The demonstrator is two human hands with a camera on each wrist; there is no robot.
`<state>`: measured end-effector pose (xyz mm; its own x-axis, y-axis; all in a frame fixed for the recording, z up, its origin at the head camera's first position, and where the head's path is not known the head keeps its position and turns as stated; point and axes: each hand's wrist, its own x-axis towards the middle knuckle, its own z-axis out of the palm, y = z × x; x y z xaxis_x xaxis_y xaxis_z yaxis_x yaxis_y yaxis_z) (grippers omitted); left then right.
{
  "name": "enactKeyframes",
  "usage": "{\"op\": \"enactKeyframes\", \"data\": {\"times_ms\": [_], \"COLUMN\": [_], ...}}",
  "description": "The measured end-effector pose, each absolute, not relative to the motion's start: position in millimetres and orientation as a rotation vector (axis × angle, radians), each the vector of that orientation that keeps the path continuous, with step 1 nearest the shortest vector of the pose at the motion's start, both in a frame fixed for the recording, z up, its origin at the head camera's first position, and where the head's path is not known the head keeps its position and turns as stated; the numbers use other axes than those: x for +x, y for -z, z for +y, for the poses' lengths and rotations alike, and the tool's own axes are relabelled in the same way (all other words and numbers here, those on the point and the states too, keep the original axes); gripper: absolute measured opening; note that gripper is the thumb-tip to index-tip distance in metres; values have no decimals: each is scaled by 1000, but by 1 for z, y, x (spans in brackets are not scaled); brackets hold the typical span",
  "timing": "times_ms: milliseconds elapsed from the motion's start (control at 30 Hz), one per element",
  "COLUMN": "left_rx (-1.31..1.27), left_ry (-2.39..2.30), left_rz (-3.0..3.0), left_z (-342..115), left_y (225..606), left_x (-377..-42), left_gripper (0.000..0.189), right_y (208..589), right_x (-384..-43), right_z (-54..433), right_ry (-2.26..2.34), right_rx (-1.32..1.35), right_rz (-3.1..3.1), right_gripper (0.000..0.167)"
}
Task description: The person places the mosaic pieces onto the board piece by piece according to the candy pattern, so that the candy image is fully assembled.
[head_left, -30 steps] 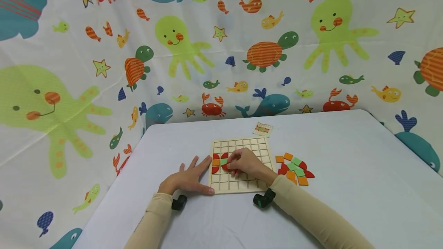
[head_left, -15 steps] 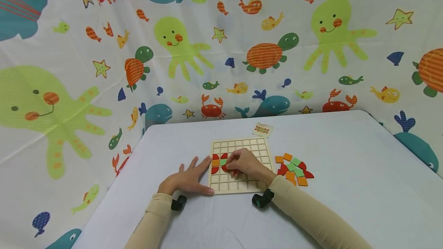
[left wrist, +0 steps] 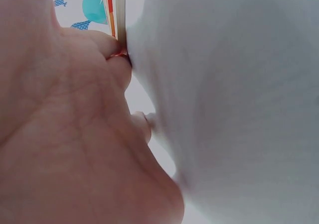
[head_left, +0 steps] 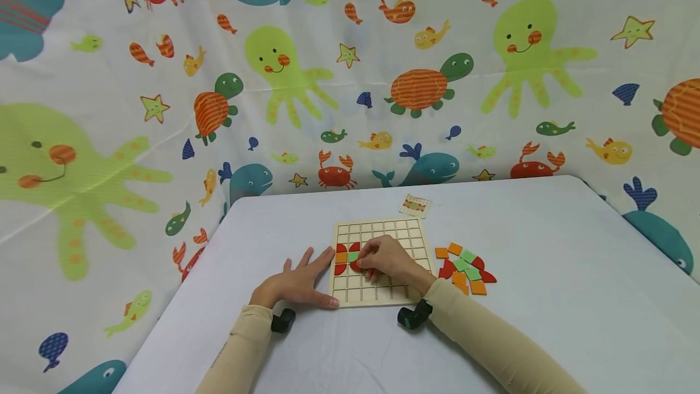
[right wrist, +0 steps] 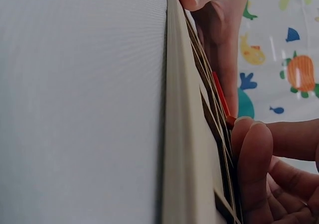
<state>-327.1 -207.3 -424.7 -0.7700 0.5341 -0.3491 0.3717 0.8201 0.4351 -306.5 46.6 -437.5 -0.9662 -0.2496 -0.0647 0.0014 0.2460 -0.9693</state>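
A square wooden grid board (head_left: pixel 377 297) lies on the white table in the head view. My left hand (head_left: pixel 295 286) is spread flat at its left side, index fingertip and thumb against the board's edge. Over the board's middle left, my right hand (head_left: pixel 388 258) pinches a red quarter-circle tile (head_left: pixel 354 266) between thumb and index finger. In the right wrist view that tile (right wrist: pixel 231 120) shows only as a sliver at the fingertips, at the board's surface. Beside it on the grid sit a green square (head_left: pixel 353 256), an orange square (head_left: pixel 341 258) and several red quarter-circle tiles (head_left: pixel 341 269).
Right of the board is a loose pile of orange squares (head_left: pixel 478 287), green pieces (head_left: pixel 473 273) and red rounded pieces (head_left: pixel 488 276). A small pattern card (head_left: pixel 415 205) lies behind the board. A curtain with printed sea animals (head_left: pixel 350 72) hangs behind the table.
Both hands stay almost where they were, the right still pinching the red tile on the board. The head view has shifted slightly.
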Motion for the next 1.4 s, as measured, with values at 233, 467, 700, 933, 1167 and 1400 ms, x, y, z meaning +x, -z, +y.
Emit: {"op": "enactKeyframes", "data": {"times_ms": [233, 467, 700, 933, 1167, 1400], "left_rx": [662, 653, 664, 653, 621, 596], "left_ry": [-470, -473, -471, -466, -475, -483], "left_rz": [2550, 2553, 2550, 2558, 2572, 2581], "left_z": [-204, -201, -197, -194, -191, -188], "left_y": [424, 425, 425, 429, 427, 423], "left_x": [-318, -311, -305, -299, -288, -277], "left_gripper": [122, 123, 122, 122, 122, 121], "right_y": [440, 443, 443, 440, 427, 414], "right_x": [-300, -297, -292, -287, -283, -283], "right_z": [50, 54, 62, 75, 91, 112], "right_ry": [1802, 1860, 1917, 1811, 1757, 1678], "right_rx": [-280, -288, -341, -431, -473, -608], "right_rz": [2327, 2254, 2099, 2099, 2150, 2167], "right_gripper": [6, 16, 25, 31, 37, 52]}}
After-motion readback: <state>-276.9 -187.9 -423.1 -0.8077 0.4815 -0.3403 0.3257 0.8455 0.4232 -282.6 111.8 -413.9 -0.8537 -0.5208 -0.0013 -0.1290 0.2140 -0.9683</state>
